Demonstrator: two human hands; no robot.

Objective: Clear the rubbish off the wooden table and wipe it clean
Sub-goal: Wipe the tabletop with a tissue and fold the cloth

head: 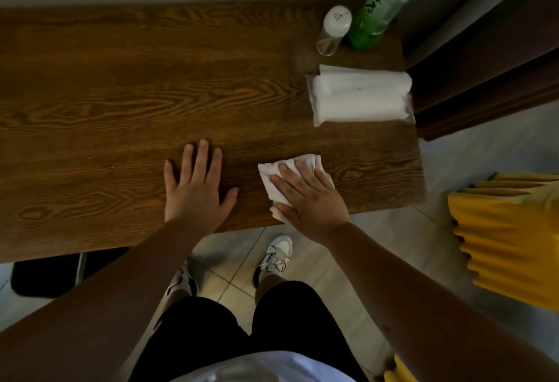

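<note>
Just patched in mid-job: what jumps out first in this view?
The right hand presses a white tissue flat on the wooden table near its front edge, while the left hand rests open beside it. At the table's far right stand a green bottle and a clear shaker, with a tissue pack in front of them.

We see everything through one head-worn wide-angle view, looking steeply down from just above the desk (121, 103), close enough that both forearms run out from the bottom edge. It faces the wall beyond the desk's far edge. Nearer than the desk's front edge, it takes in the tiled floor (302, 278) and our shoes.
</note>
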